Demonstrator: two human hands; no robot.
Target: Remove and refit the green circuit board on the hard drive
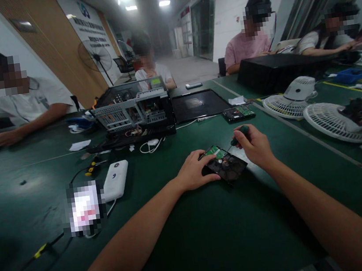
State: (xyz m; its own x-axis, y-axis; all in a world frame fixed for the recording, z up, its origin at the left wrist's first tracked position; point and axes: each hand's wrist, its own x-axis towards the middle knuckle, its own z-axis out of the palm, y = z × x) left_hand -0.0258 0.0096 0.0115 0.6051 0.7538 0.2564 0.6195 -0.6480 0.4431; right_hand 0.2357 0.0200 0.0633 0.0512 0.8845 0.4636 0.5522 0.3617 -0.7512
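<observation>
A black hard drive (pixel 228 167) with a green circuit board lies on the green table (pixel 192 223) in front of me. My left hand (pixel 195 170) rests on its left edge, fingers curled over it and holding it in place. My right hand (pixel 256 147) is closed around a dark-handled screwdriver (pixel 240 134), whose tip points down at the drive's board.
An opened computer case (pixel 134 110) stands behind, with a black panel (pixel 199 104) and a second circuit board (pixel 238 113) beside it. A white power bank (pixel 116 180) and a yellow-handled tool (pixel 92 166) lie left. Fan grilles (pixel 332 122) lie right. Several people sit around the table.
</observation>
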